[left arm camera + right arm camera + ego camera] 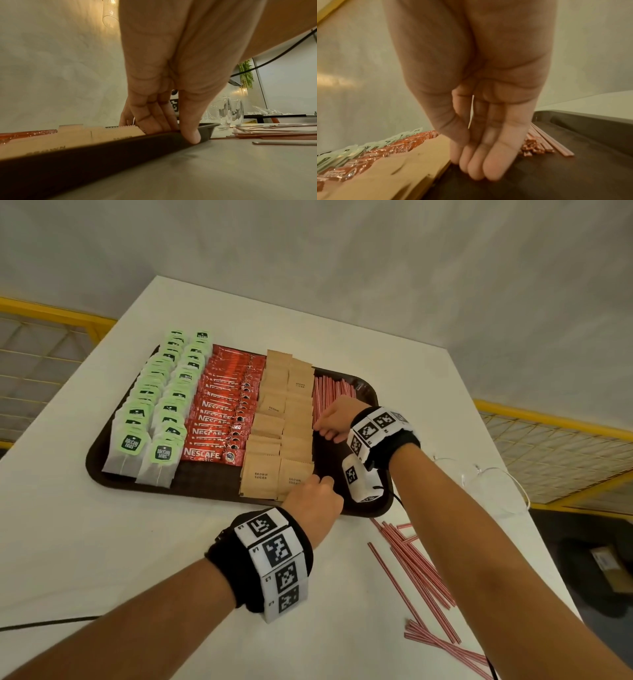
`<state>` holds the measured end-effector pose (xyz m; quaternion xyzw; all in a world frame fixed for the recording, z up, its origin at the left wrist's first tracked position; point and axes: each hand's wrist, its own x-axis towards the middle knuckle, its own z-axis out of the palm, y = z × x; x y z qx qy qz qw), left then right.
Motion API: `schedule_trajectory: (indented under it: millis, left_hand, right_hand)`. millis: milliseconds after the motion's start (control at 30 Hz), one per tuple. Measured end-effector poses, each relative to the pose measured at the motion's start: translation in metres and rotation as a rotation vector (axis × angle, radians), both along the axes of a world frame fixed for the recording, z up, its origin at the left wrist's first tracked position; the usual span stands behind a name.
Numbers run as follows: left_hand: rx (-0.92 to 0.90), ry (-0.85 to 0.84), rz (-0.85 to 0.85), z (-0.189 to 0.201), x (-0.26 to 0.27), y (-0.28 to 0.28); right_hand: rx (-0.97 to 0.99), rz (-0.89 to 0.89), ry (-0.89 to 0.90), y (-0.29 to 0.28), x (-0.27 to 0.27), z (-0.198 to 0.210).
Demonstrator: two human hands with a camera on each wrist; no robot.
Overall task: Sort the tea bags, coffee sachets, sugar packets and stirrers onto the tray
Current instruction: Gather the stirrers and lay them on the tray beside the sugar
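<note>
A dark brown tray holds green-tagged tea bags in two columns, red coffee sachets, brown sugar packets in two columns, and red-white stirrers at its far right. My left hand is at the tray's near edge. Its straight fingers stand inside the tray against the sugar packets, and its thumb rests outside on the rim. Farther back, my right hand presses straight fingers against the right edge of the sugar packets, beside the stirrers. Neither hand holds anything.
Several loose stirrers lie on the white table right of the tray, and more lie near the front edge. Clear glass mugs stand at the right. A black cable crosses the table's front left. Yellow railings flank the table.
</note>
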<state>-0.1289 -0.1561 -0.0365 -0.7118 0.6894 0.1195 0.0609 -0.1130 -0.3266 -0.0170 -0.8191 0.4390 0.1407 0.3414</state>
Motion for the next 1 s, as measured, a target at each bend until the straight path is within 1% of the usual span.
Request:
schedule_trajectory:
  millis: [200, 367, 400, 500, 600, 733, 867, 1000]
  left_hand:
    - [0.011, 0.035, 0.003, 0.001, -0.005, 0.005]
    - [0.011, 0.032, 0.006, -0.004, -0.005, 0.007]
    - [0.01, 0.028, 0.001, -0.005, -0.005, 0.007]
    - [0.007, 0.027, -0.004, -0.008, -0.004, 0.007]
    - [0.007, 0.025, -0.011, -0.009, -0.004, 0.007]
    - [-0.003, 0.062, 0.007, -0.008, -0.004, 0.008]
    - [-0.007, 0.068, 0.008, -0.01, -0.003, 0.009]
    - [-0.026, 0.092, 0.032, -0.01, -0.004, 0.012]
  right_hand:
    - [-0.014, 0.02, -0.077, -0.001, -0.013, -0.002]
    - [-0.121, 0.087, 0.069, -0.007, -0.024, -0.001]
    - [-0.146, 0.104, 0.074, -0.007, -0.025, -0.003]
    - [-0.198, 0.107, 0.011, -0.006, -0.029, -0.006]
    - [-0.163, 0.096, -0.018, -0.004, -0.032, -0.007]
    - [-0.161, 0.172, -0.054, 0.004, -0.028, -0.007]
    - [-0.241, 0.248, -0.084, 0.01, -0.022, -0.007]
    - [-0.229, 0.245, -0.091, 0.012, -0.021, -0.011]
